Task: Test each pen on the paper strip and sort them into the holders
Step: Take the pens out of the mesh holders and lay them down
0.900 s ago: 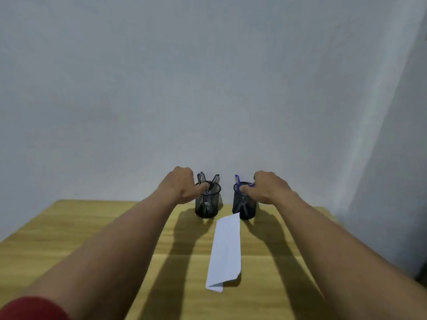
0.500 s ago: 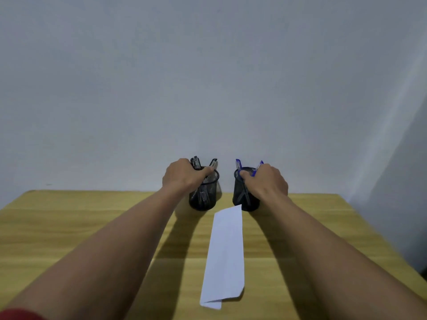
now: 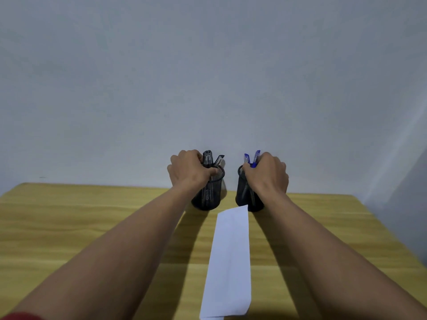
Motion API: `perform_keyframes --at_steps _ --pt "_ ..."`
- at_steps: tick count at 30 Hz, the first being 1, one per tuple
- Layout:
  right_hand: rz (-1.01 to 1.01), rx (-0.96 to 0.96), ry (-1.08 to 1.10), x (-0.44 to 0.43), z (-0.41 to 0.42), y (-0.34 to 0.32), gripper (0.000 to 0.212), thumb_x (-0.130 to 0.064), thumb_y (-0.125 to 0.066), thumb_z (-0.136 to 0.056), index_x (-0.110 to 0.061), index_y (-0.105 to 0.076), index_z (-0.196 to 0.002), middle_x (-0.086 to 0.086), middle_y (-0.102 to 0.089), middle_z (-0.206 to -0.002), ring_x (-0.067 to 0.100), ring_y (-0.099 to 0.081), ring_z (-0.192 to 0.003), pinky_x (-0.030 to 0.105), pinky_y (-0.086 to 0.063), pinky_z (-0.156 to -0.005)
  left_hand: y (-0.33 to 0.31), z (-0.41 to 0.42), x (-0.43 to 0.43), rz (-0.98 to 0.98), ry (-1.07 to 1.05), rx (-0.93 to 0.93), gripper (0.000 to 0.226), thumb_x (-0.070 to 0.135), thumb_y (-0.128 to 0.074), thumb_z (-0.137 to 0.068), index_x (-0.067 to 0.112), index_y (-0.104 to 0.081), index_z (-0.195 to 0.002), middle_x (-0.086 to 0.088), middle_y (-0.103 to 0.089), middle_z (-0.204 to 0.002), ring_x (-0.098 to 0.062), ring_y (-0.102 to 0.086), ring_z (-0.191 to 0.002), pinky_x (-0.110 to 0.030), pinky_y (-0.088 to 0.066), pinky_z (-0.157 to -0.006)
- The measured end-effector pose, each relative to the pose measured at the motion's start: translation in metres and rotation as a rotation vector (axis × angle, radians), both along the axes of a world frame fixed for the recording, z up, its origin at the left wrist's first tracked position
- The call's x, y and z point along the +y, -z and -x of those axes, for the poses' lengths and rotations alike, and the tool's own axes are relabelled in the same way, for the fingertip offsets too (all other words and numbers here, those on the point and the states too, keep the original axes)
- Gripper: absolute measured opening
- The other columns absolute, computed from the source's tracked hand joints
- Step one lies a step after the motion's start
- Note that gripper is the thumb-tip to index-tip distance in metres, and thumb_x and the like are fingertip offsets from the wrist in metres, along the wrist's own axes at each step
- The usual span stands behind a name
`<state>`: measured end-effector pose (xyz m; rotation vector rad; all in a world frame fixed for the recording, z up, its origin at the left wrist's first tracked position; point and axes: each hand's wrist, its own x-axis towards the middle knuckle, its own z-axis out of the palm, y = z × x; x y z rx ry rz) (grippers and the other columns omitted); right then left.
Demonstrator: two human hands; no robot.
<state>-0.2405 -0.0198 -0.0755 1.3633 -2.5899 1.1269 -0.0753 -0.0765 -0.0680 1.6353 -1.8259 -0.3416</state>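
Two black mesh holders stand at the back of the wooden table (image 3: 80, 227). My left hand (image 3: 188, 173) grips the black-capped pens (image 3: 208, 158) standing in the left holder (image 3: 211, 195). Over at the right holder (image 3: 245, 195), my right hand (image 3: 268, 175) grips the blue-capped pens (image 3: 251, 158). A white paper strip (image 3: 230, 262) lies lengthwise between my forearms, its far end touching the right holder's base.
A plain grey wall rises directly behind the holders. The table's right edge runs diagonally at the far right, with a darker wall beyond it. A red sleeve (image 3: 20, 316) shows at the bottom left corner.
The view has tilted so the holders sit nearer the frame's middle. Both hands have closed further over the pens in their holders. The paper strip has not moved.
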Motion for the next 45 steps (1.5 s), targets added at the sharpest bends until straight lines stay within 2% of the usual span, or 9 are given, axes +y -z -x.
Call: perform_keyframes --at_steps 3,10,16,19,23,26,34,42,45 --pt "0.0 0.048 0.004 -0.002 -0.004 -0.001 0.026 -0.037 -0.061 -0.09 -0.014 -0.068 -0.101 0.007 -0.062 -0.112 0.034 -0.048 -0.117 0.045 -0.041 -0.096 0.0 0.002 -0.002 0.006 0.036 -0.006 0.036 0.047 -0.082 -0.067 0.024 -0.06 -0.083 0.0 -0.065 -0.087 -0.03 -0.052 -0.101 -0.036 -0.036 -0.073" --pt "0.011 -0.02 -0.085 -0.005 0.001 0.0 0.017 -0.032 -0.059 -0.091 -0.022 -0.071 -0.095 0.0 -0.071 -0.096 0.028 -0.047 -0.118 0.041 -0.027 -0.086 -0.002 0.003 -0.005 -0.011 0.106 0.027 0.022 0.031 -0.08 -0.069 0.022 -0.065 -0.083 0.004 -0.065 -0.078 -0.028 -0.06 -0.087 -0.033 -0.037 -0.073" --pt "0.05 -0.09 -0.216 0.004 0.013 -0.012 0.015 -0.035 -0.077 -0.086 -0.021 -0.072 -0.09 -0.005 -0.072 -0.085 0.025 -0.064 -0.098 0.041 -0.043 -0.096 -0.003 0.001 -0.009 -0.04 0.165 0.013 0.027 0.036 -0.077 -0.071 0.024 -0.063 -0.091 0.002 -0.069 -0.09 -0.029 -0.061 -0.093 -0.038 -0.044 -0.082" --pt "0.059 -0.151 -0.288 0.006 0.016 -0.015 0.015 -0.032 -0.081 -0.084 -0.023 -0.069 -0.085 -0.006 -0.069 -0.079 0.022 -0.067 -0.089 0.036 -0.053 -0.081 -0.006 0.001 -0.006 -0.033 0.197 0.004 0.033 0.043 -0.079 -0.071 0.022 -0.066 -0.093 0.003 -0.069 -0.087 -0.028 -0.061 -0.092 -0.039 -0.046 -0.085" --pt "0.087 -0.146 -0.325 0.006 0.022 -0.016 0.014 -0.027 -0.082 -0.083 -0.021 -0.069 -0.084 -0.004 -0.067 -0.077 0.022 -0.064 -0.084 0.032 -0.048 -0.068 -0.01 0.002 -0.002 -0.054 0.204 0.032 0.033 0.044 -0.081 -0.07 0.018 -0.069 -0.086 0.008 -0.062 -0.07 -0.028 -0.061 -0.084 -0.039 -0.046 -0.084" --pt "0.074 -0.099 -0.344 0.007 0.025 -0.017 0.021 -0.028 -0.081 -0.084 -0.021 -0.077 -0.104 -0.002 -0.069 -0.085 0.023 -0.066 -0.091 0.033 -0.053 -0.078 -0.008 0.001 -0.006 -0.043 0.192 0.027 0.027 0.039 -0.08 -0.069 0.017 -0.065 -0.074 0.005 -0.062 -0.067 -0.028 -0.063 -0.081 -0.035 -0.045 -0.072" --pt "0.065 -0.055 -0.36 0.007 0.029 -0.024 0.009 -0.027 -0.081 -0.084 -0.019 -0.077 -0.086 0.0 -0.069 -0.08 0.022 -0.064 -0.082 0.028 -0.042 -0.06 -0.004 0.0 -0.013 -0.01 0.243 -0.03 0.03 0.036 -0.079 -0.076 0.018 -0.057 -0.065 -0.004 -0.065 -0.071 -0.033 -0.062 -0.078 -0.033 -0.044 -0.06" --pt "0.119 -0.077 -0.346 0.011 0.033 -0.038 0.016 -0.032 -0.083 -0.08 -0.019 -0.077 -0.083 0.001 -0.072 -0.078 0.023 -0.067 -0.081 0.038 -0.053 -0.071 -0.014 0.005 -0.01 0.064 0.338 0.017 0.039 0.026 -0.077 -0.08 0.017 -0.047 -0.057 0.002 -0.053 -0.057 -0.027 -0.053 -0.065 -0.032 -0.031 -0.05" --pt "0.151 -0.106 -0.341 0.015 0.033 -0.046 0.014 -0.031 -0.083 -0.079 -0.02 -0.075 -0.08 0.001 -0.072 -0.073 0.024 -0.068 -0.073 0.04 -0.057 -0.071 -0.021 0.006 -0.008 0.048 0.346 0.07 0.029 0.025 -0.08 -0.078 0.012 -0.058 -0.063 -0.003 -0.06 -0.062 -0.028 -0.058 -0.067 -0.035 -0.041 -0.054"
